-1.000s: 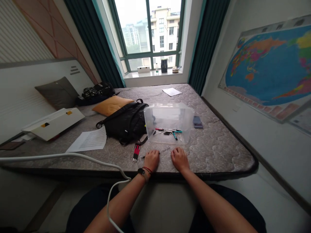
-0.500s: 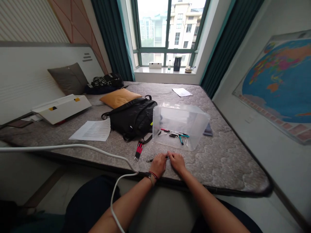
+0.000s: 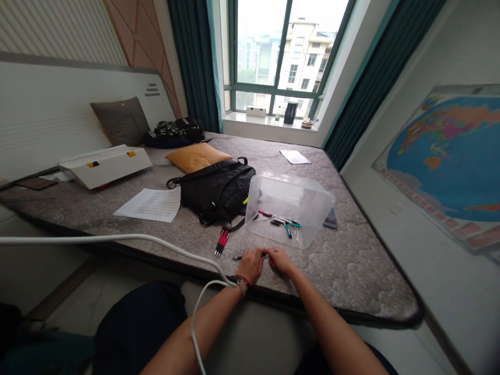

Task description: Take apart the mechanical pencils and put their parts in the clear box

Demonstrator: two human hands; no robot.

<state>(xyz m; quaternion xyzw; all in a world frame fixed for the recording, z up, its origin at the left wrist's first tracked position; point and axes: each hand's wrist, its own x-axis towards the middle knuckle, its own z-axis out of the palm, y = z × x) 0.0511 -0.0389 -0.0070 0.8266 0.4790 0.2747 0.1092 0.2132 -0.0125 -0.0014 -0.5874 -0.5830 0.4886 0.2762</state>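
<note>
Lower centre of the frame: left hand (image 3: pixel 250 264) and right hand (image 3: pixel 279 261), fingers curled narrowly and meeting over a slim dark pen (image 3: pixel 237 258) on the grey quilted mattress (image 3: pixel 344 276); grip cannot be told. Clear plastic box (image 3: pixel 289 208) lies just ahead.

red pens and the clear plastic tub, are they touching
Apart. The head view shows the red pens lying on the mattress with a plain strip of its surface between them and the near corner of the clear plastic tub.
</note>
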